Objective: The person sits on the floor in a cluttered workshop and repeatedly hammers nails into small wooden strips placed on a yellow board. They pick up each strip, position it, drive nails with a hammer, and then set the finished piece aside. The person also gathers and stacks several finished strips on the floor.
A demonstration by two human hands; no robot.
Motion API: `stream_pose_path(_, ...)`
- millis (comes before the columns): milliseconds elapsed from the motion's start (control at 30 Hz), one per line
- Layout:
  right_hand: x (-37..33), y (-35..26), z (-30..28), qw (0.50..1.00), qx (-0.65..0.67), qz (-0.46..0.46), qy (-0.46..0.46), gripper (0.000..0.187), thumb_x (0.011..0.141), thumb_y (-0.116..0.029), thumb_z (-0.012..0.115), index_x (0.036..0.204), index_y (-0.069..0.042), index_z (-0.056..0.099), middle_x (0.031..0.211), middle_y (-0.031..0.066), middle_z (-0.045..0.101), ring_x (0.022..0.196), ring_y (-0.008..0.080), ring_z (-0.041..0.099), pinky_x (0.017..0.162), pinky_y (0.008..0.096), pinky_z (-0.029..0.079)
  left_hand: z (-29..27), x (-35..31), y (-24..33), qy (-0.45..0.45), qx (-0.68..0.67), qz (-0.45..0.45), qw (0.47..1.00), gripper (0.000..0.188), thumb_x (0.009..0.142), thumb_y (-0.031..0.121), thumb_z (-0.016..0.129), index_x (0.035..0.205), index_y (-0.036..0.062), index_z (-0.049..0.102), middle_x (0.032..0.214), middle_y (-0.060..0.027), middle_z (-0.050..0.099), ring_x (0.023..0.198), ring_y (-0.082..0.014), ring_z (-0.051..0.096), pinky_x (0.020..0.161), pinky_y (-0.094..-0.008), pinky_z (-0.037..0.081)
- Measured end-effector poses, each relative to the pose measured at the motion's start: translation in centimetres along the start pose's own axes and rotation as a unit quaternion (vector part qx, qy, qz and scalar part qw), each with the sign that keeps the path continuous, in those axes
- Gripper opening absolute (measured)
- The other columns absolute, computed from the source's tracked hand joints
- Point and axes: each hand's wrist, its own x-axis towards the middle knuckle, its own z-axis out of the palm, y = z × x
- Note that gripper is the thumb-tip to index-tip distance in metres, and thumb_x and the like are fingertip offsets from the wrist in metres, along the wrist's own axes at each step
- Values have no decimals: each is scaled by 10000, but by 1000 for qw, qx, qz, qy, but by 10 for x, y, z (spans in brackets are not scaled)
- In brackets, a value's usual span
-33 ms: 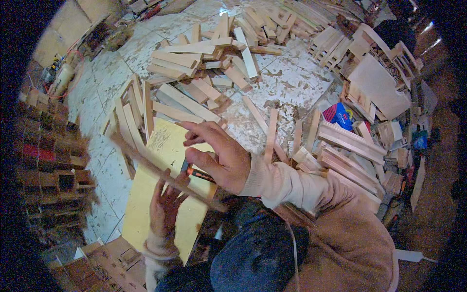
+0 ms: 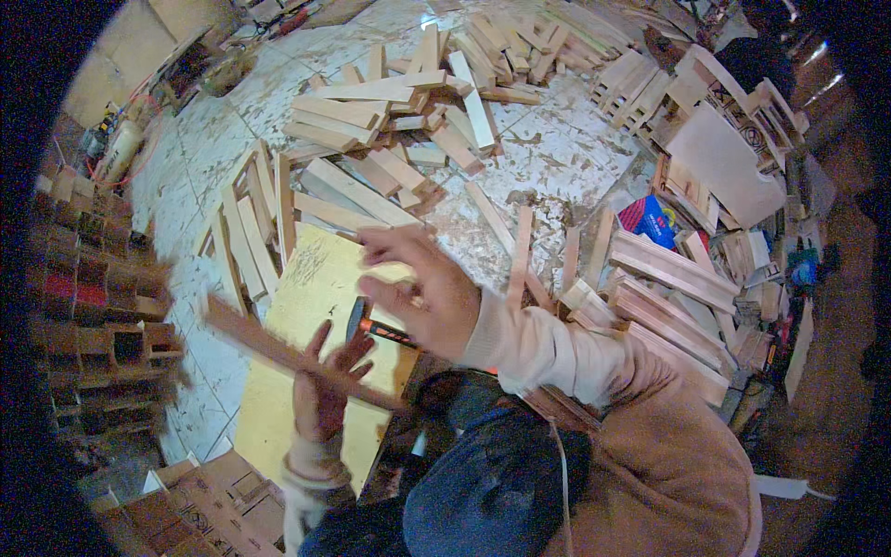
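- The left hand is over a yellow rectangular bench, fingers spread wide; a long, narrow brown wooden strip, blurred, crosses in front of it. Whether the fingers grip the strip, I cannot tell.
- The strip slants from beyond the bench's left edge down toward its right edge, near the person's dark-clothed leg.
- The right hand is above the bench's right side, thumb and fingers held well apart; it is blurred, and anything small between them cannot be made out.
- A hammer with a dark metal head and an orange-and-black handle lies on the bench, just below the right hand and to the right of the left hand's fingertips.
- Dark scribbled lines mark the far end of the bench top.
- Past that end, a loose heap of pale, straight-cut wooden pieces lies on a white tiled floor strewn with dark scraps.
- To the right, long pale wooden lengths are stacked near a blue-and-red box.
- At the left, brown block-like pieces stand in blurred rows.
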Motion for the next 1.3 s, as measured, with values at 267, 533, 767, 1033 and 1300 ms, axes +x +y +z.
stream_pose_path(267,-67,172,-134,690,-581,425,-74,626,855,-452,588,1143,89,461,1022,253,589,940,417,606,812,479,496,-57,-23,-10,253,39,24,966,470,944,437,498,1067,-15,542,545,-1,386,417,-128,428,345,-272,343)
stream_pose_path(533,-64,209,-118,708,-582,392,-79,687,795,-298,651,1253,96,326,1233,303,450,1108,444,504,926,482,449,-55,-22,-6,285,69,20,956,447,953,387,497,1073,-42,537,562,-3,391,425,-119,437,357,-258,361)
stream_pose_path(767,-43,226,-111,854,-479,182,87,668,707,-151,653,1257,66,340,1168,286,385,1071,462,471,890,495,431,-58,-25,-5,311,85,17,947,416,952,365,507,1061,-35,543,577,-8,421,429,-128,449,365,-262,363)
stream_pose_path(1033,-21,242,-104,797,-511,312,77,571,789,-218,622,1240,21,367,1186,296,405,1068,440,493,865,492,451,-62,-28,-11,339,83,2,937,413,946,370,514,1054,-27,550,576,-8,426,442,-126,457,393,-259,380)
stream_pose_path(1300,-61,242,-62,802,-449,338,-202,335,839,-254,572,1080,-32,504,1005,222,609,933,392,604,775,481,493,-63,-30,-14,349,101,0,932,409,943,353,523,1068,-35,549,582,-14,431,453,-136,468,414,-267,406)
